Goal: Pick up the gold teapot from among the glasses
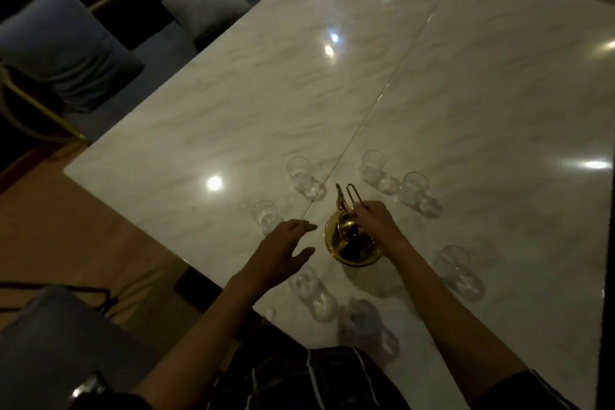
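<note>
A shiny gold teapot point(349, 243) stands on the white marble table point(432, 93) near its front edge, spout pointing away from me. My right hand point(376, 221) rests on the pot's top, fingers curled round the base of its tall wire handle. My left hand point(283, 250) hovers just left of the pot with fingers spread and relaxed, holding nothing. Several clear glasses ring the pot: one at the far left point(298, 170), one at the near left point(265, 213), one at the far right point(414, 186).
More glasses stand near the front edge point(307, 280) and at the right point(451, 260). A bench with grey cushions point(66, 50) runs along the table's left side. A grey chair seat point(60, 336) sits at my lower left over the wooden floor.
</note>
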### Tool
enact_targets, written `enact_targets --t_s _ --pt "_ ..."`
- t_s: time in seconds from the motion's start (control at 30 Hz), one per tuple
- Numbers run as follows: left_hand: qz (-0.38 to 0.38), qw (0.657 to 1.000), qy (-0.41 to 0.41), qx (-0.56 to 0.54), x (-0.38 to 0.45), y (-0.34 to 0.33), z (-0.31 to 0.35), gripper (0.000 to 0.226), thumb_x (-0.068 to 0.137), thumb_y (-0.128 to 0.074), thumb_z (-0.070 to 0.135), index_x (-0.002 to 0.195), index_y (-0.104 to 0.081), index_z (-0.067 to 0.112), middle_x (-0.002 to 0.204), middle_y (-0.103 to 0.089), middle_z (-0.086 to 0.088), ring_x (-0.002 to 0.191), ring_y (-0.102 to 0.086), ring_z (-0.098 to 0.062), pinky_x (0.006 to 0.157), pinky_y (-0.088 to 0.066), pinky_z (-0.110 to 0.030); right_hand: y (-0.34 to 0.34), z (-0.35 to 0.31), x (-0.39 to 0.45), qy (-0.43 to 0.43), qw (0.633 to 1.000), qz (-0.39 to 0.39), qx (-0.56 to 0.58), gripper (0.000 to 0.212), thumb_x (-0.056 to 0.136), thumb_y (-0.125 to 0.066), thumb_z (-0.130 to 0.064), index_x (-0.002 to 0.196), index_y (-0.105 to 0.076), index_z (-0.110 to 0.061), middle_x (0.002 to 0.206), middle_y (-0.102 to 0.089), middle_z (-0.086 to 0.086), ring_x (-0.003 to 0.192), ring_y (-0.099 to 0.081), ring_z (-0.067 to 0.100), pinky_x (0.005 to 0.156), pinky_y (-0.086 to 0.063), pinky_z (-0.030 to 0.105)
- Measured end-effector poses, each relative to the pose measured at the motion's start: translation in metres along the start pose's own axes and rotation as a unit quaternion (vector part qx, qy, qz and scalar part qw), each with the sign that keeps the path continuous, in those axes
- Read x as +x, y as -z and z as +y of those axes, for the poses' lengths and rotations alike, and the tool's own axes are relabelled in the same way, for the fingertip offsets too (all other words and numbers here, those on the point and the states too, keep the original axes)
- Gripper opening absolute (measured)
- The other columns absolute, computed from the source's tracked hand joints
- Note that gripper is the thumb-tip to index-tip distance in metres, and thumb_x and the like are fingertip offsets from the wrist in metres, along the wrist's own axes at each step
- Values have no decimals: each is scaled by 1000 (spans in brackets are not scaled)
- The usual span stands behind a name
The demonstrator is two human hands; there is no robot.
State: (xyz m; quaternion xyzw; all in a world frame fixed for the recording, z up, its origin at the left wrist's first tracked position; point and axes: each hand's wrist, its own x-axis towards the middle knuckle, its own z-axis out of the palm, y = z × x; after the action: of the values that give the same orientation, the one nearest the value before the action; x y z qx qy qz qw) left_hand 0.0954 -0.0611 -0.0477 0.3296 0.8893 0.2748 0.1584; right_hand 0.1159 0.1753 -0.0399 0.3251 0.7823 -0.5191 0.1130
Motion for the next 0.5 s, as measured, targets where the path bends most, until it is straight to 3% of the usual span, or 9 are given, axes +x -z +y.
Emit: enact_targets --t_s 0.23,0.5 --pt "38 996 -81 23 -34 -13 15 62 96 -66 37 152 -41 31 156 -41 -1 136 -47 -17 98 -53 -28 6 -47 -48 129 987 -24 -93 41 97 -47 -36 79 -68 -5 77 -68 15 74 -66 26 76 -55 44" --pt "60 992 -108 -14 -53 -19 6 96 86 -78 46 162 -24 25 170 -12 -1 156 -19 -17 120 -32 -29 -16 -80 -77 185 976 -67 -99 36 96 -50 -34 69 -68 -19 64 -65 -1 62 -62 8 65 -50 30"
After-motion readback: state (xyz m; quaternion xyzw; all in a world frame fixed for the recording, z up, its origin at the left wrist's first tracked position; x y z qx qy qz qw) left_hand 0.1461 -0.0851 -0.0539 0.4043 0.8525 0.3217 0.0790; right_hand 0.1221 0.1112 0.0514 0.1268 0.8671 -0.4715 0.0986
